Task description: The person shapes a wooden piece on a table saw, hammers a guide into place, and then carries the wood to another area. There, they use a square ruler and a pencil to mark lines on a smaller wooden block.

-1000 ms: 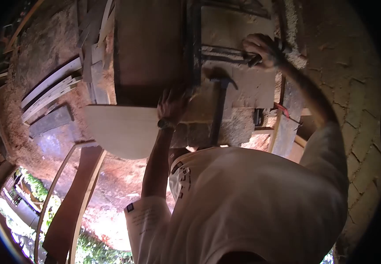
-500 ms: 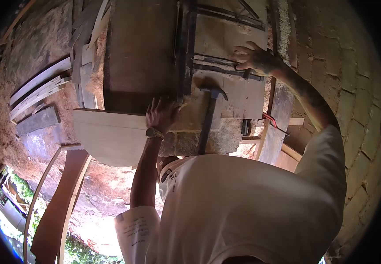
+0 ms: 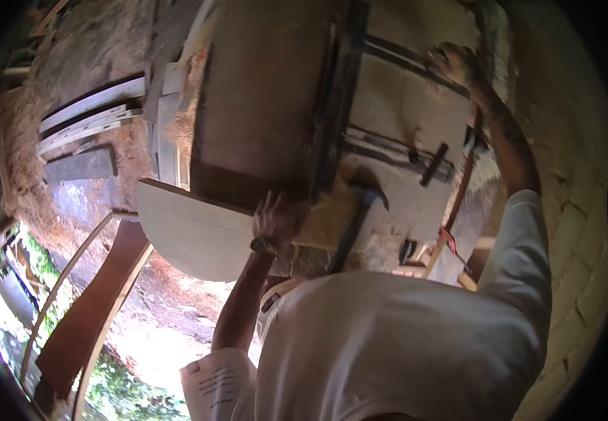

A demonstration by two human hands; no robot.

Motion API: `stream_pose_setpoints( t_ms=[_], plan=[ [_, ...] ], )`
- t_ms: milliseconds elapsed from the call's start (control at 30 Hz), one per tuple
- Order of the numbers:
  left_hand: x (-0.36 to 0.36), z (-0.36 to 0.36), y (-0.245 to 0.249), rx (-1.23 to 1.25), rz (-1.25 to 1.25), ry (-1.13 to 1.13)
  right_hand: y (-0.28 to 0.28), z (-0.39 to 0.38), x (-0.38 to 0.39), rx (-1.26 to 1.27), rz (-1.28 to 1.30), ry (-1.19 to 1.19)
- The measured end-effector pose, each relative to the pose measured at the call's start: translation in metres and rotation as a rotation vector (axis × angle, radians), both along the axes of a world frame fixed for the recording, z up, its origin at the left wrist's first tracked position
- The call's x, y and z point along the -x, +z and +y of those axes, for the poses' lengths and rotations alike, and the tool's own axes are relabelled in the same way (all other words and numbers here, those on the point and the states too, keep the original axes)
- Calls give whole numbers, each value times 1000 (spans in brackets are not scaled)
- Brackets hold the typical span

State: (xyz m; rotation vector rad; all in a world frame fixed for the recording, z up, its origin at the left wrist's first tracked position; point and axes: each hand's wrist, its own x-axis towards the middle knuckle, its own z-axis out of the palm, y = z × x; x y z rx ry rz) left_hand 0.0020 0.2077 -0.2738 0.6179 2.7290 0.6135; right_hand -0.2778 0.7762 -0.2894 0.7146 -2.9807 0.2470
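Observation:
My left hand (image 3: pixel 279 216), with a watch at the wrist, lies with fingers extended where a pale round-edged board (image 3: pixel 195 230) meets a large brown panel (image 3: pixel 258 91). Blur hides how firmly it presses. My right hand (image 3: pixel 455 64) is closed around the outer end of the upper dark metal bar clamp (image 3: pixel 409 62); its fingers cover the part held. Below it, a second bar clamp (image 3: pixel 388 146) ends in a crosswise handle. Both run to a long dark rail (image 3: pixel 338 105) beside the panel. A claw hammer (image 3: pixel 354 228) lies between my hands on the work surface.
Pale wood strips (image 3: pixel 92 116) and a grey plank (image 3: pixel 79 165) lie on the dusty ground at left. A curved reddish-brown wooden piece (image 3: pixel 97 309) stands at lower left. A red-handled tool (image 3: pixel 450 242) is by the right edge, near a block wall (image 3: pixel 571 231).
My right hand has moved from the lower clamp to the end of the upper one and closed. My left hand stays by the board. The whole view has shifted and tilted.

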Motion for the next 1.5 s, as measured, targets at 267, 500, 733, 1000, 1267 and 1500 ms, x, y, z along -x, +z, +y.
stream_pose_setpoints(
  t_ms=[267, 500, 733, 1000, 1267, 1500],
  plan=[
    [14, 6, 21, -82, -29, -11, 11, -40, -16, 115, 356, -401],
    [13, 3, 22, -84, 13, -43, -7, -93, -4, 1190, -47, -1382],
    [14, 6, 23, -44, -10, -41, 42, -33, -19, 637, -791, -831],
    [6, 2, 16, 8, 46, -101, 80, -18, -13, -504, -253, 129],
    [9, 4, 21, -37, 10, -55, 31, -31, -23, 596, -592, -946],
    [7, 3, 13, -47, -34, -8, 4, 35, 13, -288, -453, -239]
  ],
)
